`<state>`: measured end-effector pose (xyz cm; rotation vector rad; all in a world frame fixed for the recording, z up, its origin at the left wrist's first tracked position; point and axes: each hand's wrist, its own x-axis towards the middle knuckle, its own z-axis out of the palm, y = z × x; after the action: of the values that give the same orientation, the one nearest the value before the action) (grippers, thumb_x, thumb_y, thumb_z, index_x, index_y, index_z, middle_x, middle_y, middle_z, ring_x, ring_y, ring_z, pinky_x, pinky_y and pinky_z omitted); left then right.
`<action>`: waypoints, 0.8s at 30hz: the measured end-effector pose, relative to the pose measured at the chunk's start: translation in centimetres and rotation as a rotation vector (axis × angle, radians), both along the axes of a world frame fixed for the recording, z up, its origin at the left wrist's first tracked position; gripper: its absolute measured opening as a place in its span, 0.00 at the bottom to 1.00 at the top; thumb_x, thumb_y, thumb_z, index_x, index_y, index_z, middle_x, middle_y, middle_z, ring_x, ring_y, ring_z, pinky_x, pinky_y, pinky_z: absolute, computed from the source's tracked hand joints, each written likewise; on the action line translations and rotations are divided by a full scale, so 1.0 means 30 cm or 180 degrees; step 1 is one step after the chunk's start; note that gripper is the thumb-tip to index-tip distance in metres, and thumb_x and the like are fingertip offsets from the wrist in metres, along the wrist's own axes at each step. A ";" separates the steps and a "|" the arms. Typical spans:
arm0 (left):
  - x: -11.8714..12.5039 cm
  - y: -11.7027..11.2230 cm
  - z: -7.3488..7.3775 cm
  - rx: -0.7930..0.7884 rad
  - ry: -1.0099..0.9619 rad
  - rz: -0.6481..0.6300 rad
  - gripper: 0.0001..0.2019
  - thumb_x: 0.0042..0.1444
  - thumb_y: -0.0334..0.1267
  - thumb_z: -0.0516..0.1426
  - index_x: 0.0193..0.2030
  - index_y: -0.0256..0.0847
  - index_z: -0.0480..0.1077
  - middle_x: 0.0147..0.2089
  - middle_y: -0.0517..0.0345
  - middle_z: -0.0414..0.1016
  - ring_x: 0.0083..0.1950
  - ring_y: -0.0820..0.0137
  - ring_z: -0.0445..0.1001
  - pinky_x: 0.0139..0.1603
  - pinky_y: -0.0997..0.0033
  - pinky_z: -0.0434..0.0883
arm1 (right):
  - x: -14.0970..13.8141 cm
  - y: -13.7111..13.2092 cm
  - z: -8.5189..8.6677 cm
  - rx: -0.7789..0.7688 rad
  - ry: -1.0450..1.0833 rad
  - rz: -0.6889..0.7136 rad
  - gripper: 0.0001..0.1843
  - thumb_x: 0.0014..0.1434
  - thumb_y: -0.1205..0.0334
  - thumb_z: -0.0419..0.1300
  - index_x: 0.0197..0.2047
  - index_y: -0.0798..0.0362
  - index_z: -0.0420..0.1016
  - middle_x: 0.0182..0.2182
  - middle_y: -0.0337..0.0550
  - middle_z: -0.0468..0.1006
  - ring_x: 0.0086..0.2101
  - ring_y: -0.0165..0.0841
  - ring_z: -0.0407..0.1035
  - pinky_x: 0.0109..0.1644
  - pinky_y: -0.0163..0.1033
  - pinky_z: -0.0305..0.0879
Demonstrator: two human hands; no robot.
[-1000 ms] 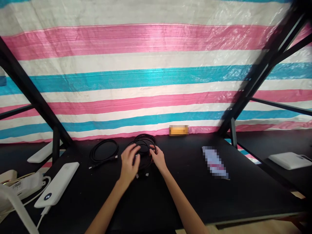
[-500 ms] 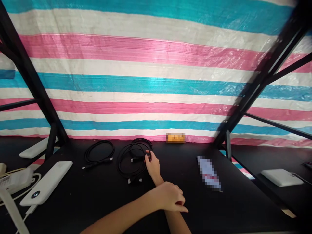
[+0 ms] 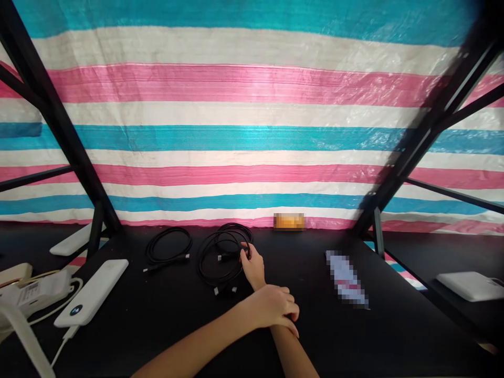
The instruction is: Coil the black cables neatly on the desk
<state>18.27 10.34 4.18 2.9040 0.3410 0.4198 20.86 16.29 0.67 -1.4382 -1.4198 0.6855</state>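
Note:
My right hand (image 3: 253, 265) lies at the right side of a coiled black cable (image 3: 201, 273), its fingers closed on one strand of the loop. Two light-coloured connector ends of that coil rest in front of it, and another connector sits inside the loop. Across my right wrist lies my left hand (image 3: 271, 307), with its fingers curled round the wrist and its thumb on the near side. To the left, a second coiled black cable (image 3: 168, 261) lies apart from both hands.
A white power bank (image 3: 94, 291) with a plugged-in lead lies left, beside a white power strip (image 3: 47, 291). A blurred orange item (image 3: 289, 222) stands at the back, and a blurred pale packet (image 3: 346, 278) lies right. Black frame legs (image 3: 394, 184) slant up both sides before a striped sheet (image 3: 252, 136).
The whole view has shifted slightly, so things appear further right. My left fingers and thumb have drawn in closer round my right wrist. The right hand stays at the cable coil.

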 end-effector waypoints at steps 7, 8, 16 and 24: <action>-0.016 -0.013 -0.006 0.0424 0.0010 -0.0005 0.15 0.54 0.51 0.56 0.30 0.40 0.71 0.29 0.61 0.75 0.35 0.72 0.69 0.34 0.72 0.61 | -0.003 0.000 0.003 0.0058 -0.0059 -0.0027 0.18 0.57 0.56 0.50 0.48 0.51 0.71 0.24 0.38 0.73 0.23 0.33 0.67 0.29 0.35 0.59; -0.017 -0.016 -0.005 0.0473 0.0003 0.0026 0.16 0.53 0.52 0.56 0.30 0.40 0.71 0.29 0.61 0.76 0.35 0.71 0.69 0.34 0.71 0.61 | -0.004 -0.001 0.004 0.0065 -0.0063 -0.0019 0.18 0.57 0.56 0.50 0.48 0.51 0.71 0.24 0.38 0.73 0.23 0.33 0.67 0.29 0.35 0.59; -0.034 -0.015 -0.006 0.0593 -0.0025 0.0114 0.19 0.54 0.53 0.55 0.31 0.37 0.73 0.28 0.60 0.77 0.31 0.72 0.68 0.32 0.72 0.61 | -0.005 -0.004 0.013 0.0064 -0.0087 -0.0025 0.18 0.57 0.57 0.50 0.48 0.51 0.71 0.24 0.38 0.73 0.24 0.32 0.67 0.30 0.36 0.59; -0.074 -0.020 -0.007 0.1049 -0.0208 0.0589 0.25 0.55 0.60 0.50 0.26 0.38 0.72 0.23 0.58 0.73 0.29 0.70 0.65 0.36 0.67 0.57 | -0.009 0.006 0.023 -0.0099 -0.0332 -0.0144 0.18 0.56 0.58 0.51 0.48 0.50 0.72 0.24 0.38 0.73 0.23 0.32 0.65 0.30 0.36 0.57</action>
<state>16.05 9.72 3.98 3.1781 0.5840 0.6549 20.60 16.47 1.38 -1.5451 -1.4575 0.6142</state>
